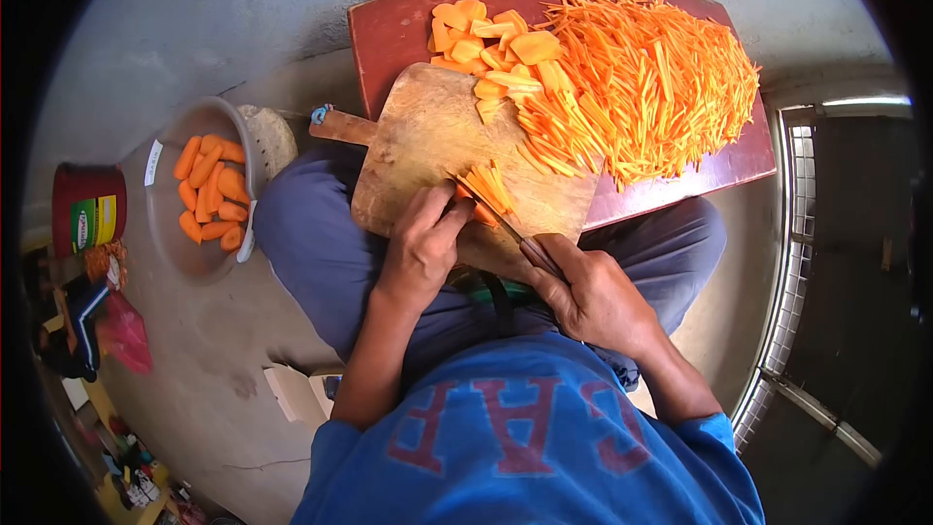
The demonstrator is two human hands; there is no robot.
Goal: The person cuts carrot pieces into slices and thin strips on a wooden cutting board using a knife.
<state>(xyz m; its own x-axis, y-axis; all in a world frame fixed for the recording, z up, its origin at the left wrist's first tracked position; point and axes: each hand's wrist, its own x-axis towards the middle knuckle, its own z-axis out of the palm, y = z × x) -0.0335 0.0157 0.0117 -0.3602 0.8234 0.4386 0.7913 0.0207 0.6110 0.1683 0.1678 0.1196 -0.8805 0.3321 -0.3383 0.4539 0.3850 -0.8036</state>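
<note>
My right hand (598,297) is wrapped round the handle of a knife (501,224), its blade pointing up and left over the wooden cutting board (418,156). My left hand (425,238) rests at the board's lower left, fingers bent and pressed on carrot slices (466,196) beside the blade. Freshly cut carrot strips (491,185) lie just beyond the knife. At the board's upper right edge are more carrot strips (564,131), next to a large heap of shredded carrot (661,87) on the red table (389,24). Flat carrot slices (486,39) are piled left of the heap.
A translucent basin (180,224) with several peeled carrots (219,185) stands on the floor at the left, near a red bucket (107,180). A person in dark clothes (73,331) is at the far left. A cardboard box (296,394) lies below. A metal-framed door (846,262) is at the right.
</note>
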